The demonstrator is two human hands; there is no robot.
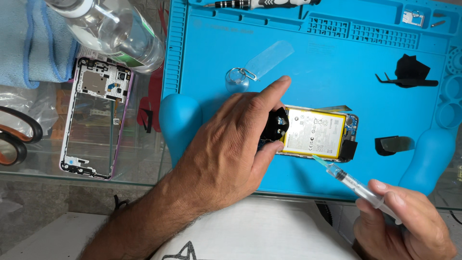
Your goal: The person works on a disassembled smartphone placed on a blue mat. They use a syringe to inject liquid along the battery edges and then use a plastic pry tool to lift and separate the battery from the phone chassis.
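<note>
Left hand (pixel 226 154) pinches the black end of an opened phone (pixel 315 134) mid blue mat (pixel 308 53), near the worktop's front edge. Right hand (pixel 409 226), at the front-right corner, closed around a syringe (pixel 353 183), needle touching the phone's near edge. Mat's far half mostly bare; phone frame (pixel 96 115) lies left.

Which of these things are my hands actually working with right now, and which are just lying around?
In use: left hand steadying the opened phone; right hand holding the syringe.

Lying about: phone frame, clear bottle, scissors, screwdriver, blue cloth.
</note>
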